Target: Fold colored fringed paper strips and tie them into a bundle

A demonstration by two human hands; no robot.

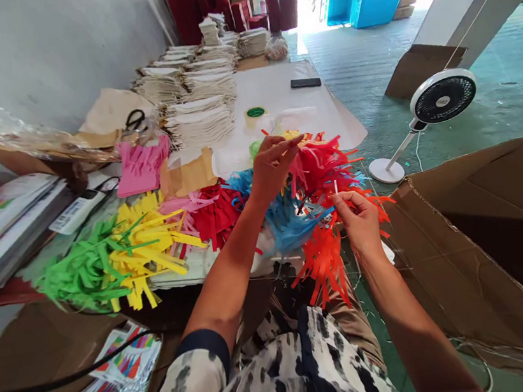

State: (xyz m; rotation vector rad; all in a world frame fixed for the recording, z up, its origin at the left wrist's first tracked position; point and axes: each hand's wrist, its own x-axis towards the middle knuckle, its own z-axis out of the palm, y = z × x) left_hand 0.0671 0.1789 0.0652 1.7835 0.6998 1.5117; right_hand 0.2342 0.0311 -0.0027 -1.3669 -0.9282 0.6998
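Observation:
In front of my body, a bunch of fringed paper tassels in several colours hangs at the table's edge. Over the top of the red tassels [322, 165], my left hand [271, 166] has its thumb and fingers pinched together; what lies between them is too small to make out. My right hand [359, 216], lower and to the right, pinches a thin white strip [336, 187] between thumb and forefinger. Blue tassels [288, 221] sit between the two hands. Orange tassels [323, 262] dangle below, over my lap.
Green [85, 267] and yellow tassels [145, 243] lie left, near pink fringed sheets [142, 167]. Farther back are stacked white bundles [201, 120], a tape roll [255, 114] and a phone [305, 83]. To the right stand a fan [444, 97] and an open cardboard box [442, 249].

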